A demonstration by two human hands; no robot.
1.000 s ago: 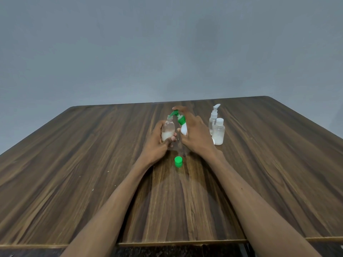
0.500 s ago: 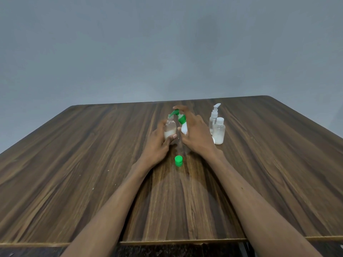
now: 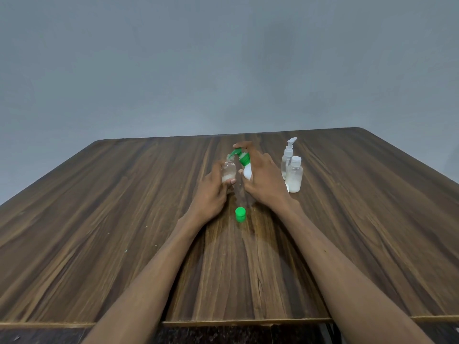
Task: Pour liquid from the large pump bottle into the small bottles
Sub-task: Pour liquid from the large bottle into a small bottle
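A large white pump bottle [image 3: 247,171] with a green pump head stands mid-table, mostly hidden behind my right hand [image 3: 263,180]. That hand wraps its body, and a finger lies on top of the green pump. My left hand [image 3: 211,192] grips a small clear bottle [image 3: 228,171] with its open mouth under the green spout. White liquid fills the bottom of the small bottle. A green cap [image 3: 240,214] lies on the table just in front of both hands.
To the right stand a small clear spray bottle [image 3: 288,157] and a small capped bottle [image 3: 294,175] partly filled with white liquid. The wooden table [image 3: 99,219] stretches wide on both sides; its front edge runs under my forearms.
Both hands stay in place around the bottles. The white liquid level in the small bottle looks slightly different; the bottles have barely shifted.
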